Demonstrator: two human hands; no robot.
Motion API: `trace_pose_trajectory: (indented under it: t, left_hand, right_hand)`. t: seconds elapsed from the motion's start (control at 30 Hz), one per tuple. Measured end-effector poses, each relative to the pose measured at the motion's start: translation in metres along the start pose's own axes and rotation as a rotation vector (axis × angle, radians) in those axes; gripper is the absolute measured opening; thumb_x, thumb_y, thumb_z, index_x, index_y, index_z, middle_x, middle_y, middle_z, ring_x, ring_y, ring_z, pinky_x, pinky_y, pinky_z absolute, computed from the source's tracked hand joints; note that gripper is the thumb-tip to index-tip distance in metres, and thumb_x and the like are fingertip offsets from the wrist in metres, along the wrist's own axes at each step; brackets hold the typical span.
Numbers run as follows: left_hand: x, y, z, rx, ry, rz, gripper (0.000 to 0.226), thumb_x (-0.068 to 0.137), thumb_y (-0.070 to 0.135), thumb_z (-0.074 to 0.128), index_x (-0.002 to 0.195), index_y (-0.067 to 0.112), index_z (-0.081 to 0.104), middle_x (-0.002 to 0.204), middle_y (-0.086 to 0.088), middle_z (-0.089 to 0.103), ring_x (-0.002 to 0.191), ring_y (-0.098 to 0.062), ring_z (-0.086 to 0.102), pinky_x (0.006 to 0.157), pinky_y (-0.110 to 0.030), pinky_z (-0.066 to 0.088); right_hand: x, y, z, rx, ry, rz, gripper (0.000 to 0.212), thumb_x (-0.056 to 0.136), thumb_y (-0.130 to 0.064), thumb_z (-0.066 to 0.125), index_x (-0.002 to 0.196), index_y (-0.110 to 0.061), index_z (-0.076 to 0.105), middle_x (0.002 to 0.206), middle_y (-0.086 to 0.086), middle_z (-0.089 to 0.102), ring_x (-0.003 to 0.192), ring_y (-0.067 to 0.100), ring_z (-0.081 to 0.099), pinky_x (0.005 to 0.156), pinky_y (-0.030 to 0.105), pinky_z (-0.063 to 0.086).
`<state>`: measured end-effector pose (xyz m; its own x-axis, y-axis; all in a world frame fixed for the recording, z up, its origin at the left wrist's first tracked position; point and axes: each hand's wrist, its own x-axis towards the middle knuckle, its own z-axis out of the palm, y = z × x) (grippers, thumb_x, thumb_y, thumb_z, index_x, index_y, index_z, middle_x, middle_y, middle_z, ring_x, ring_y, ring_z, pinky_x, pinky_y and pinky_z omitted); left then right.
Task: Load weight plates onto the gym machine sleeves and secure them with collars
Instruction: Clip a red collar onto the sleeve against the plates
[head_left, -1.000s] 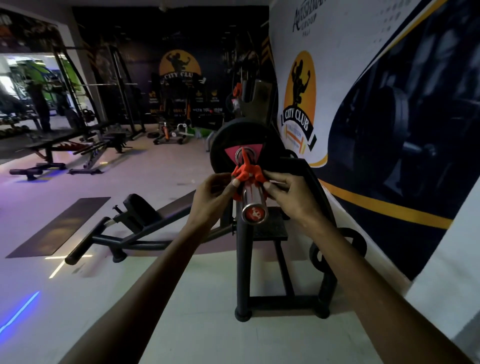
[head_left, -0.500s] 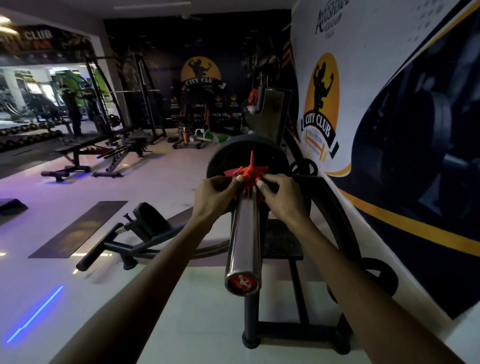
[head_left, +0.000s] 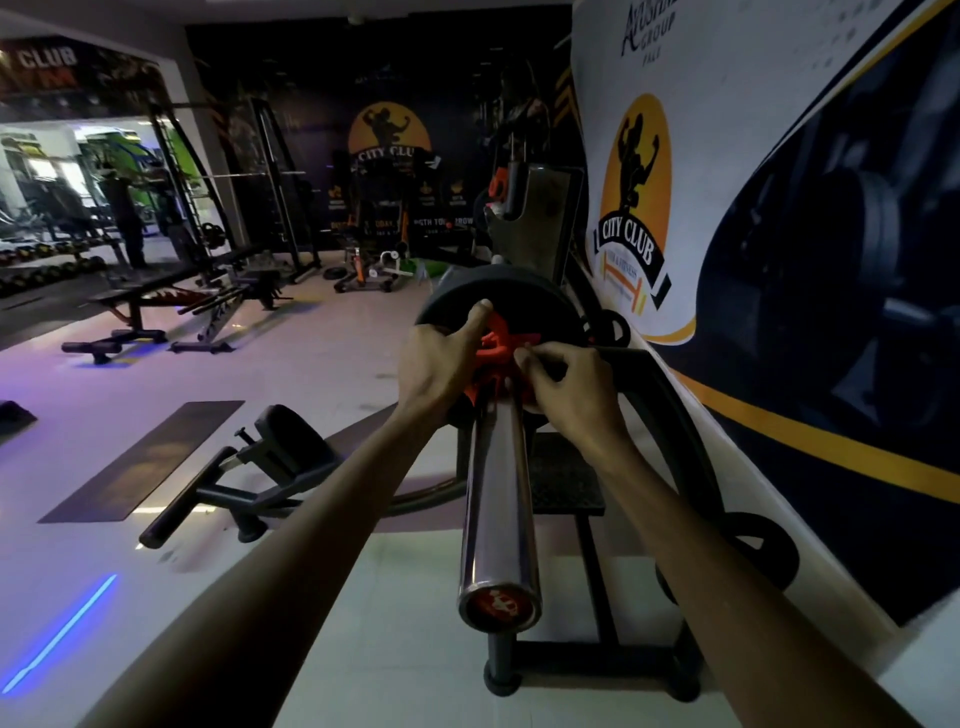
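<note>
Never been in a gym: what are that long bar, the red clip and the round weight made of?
The bar looks like polished metal, mirror-shiny. The clip seems matte red plastic, though blurred. The weight looks dull black, perhaps rubber-coated; too dark to tell.

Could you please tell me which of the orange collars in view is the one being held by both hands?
The orange collar on the chrome sleeve, against the black plate; the other orange collar sits untouched farther back, up on the machine.
</note>
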<state>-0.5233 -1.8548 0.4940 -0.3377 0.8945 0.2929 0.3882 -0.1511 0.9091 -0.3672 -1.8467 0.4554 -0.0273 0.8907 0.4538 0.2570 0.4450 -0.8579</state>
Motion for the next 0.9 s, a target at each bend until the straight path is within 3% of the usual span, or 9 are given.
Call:
trace_pose_trajectory:
  t: [0.13,0.27,0.37,0.43,0.57,0.7,0.9]
  left_hand:
    - [0.005,-0.011,-0.010,-0.202,-0.083,-0.116,0.050,0.086,0.057,0.071,0.089,0.008,0.077,0.094,-0.020,0.079,0.093,-0.038,0.076,0.090,-0.056,0.061]
    - [0.004,-0.016,-0.010,-0.365,-0.102,-0.233,0.067,0.064,0.062,0.081,0.103,0.007,0.076,0.098,-0.015,0.080,0.089,-0.028,0.078,0.078,-0.038,0.064]
    - [0.004,-0.014,-0.015,-0.442,-0.204,-0.298,0.062,0.079,0.048,0.083,0.114,-0.001,0.069,0.101,-0.019,0.074,0.074,-0.023,0.072,0.056,-0.025,0.057]
    - [0.002,-0.009,-0.019,-0.459,-0.291,-0.300,0.051,0.088,0.044,0.077,0.110,-0.001,0.065,0.096,-0.020,0.071,0.076,-0.027,0.069,0.057,-0.025,0.058]
    - [0.001,-0.009,-0.021,-0.524,-0.334,-0.320,0.026,0.094,0.038,0.071,0.098,0.012,0.067,0.069,-0.004,0.075,0.058,-0.015,0.071,0.055,-0.023,0.060]
    - [0.003,-0.023,-0.022,-0.608,-0.283,-0.365,0.032,0.093,0.034,0.074,0.111,0.009,0.068,0.095,-0.011,0.079,0.077,-0.019,0.078,0.062,-0.024,0.061]
    - [0.002,-0.031,-0.020,-0.653,-0.206,-0.403,0.036,0.091,0.026,0.077,0.120,0.007,0.068,0.113,-0.011,0.075,0.094,-0.016,0.075,0.072,-0.025,0.060]
  right_hand:
    - [0.004,0.001,0.004,0.019,0.029,0.019,0.019,0.097,-0.028,0.067,0.110,-0.017,0.074,0.095,-0.009,0.071,0.086,0.006,0.071,0.064,0.022,0.062]
    - [0.005,-0.002,0.006,0.194,0.043,0.164,0.012,0.094,-0.025,0.072,0.104,-0.019,0.075,0.103,-0.004,0.070,0.090,0.010,0.070,0.066,0.031,0.063]
    - [0.005,-0.003,0.006,0.271,0.058,0.233,0.015,0.092,-0.021,0.073,0.107,-0.018,0.075,0.101,-0.007,0.068,0.089,0.008,0.067,0.067,0.029,0.063]
    - [0.004,-0.005,0.007,0.290,0.064,0.247,0.019,0.093,-0.021,0.073,0.111,-0.016,0.075,0.100,-0.007,0.068,0.088,0.007,0.067,0.066,0.027,0.062]
    - [0.001,-0.004,0.010,0.292,0.092,0.246,0.018,0.093,-0.023,0.073,0.110,-0.018,0.075,0.098,-0.007,0.070,0.087,0.006,0.068,0.062,0.022,0.060]
    - [0.001,-0.005,0.011,0.291,0.093,0.250,0.015,0.092,-0.023,0.074,0.107,-0.022,0.076,0.102,-0.005,0.072,0.089,0.006,0.070,0.063,0.023,0.060]
    - [-0.001,-0.004,0.012,0.285,0.094,0.243,0.020,0.093,-0.025,0.073,0.113,-0.023,0.075,0.109,-0.005,0.072,0.095,0.007,0.070,0.070,0.028,0.063]
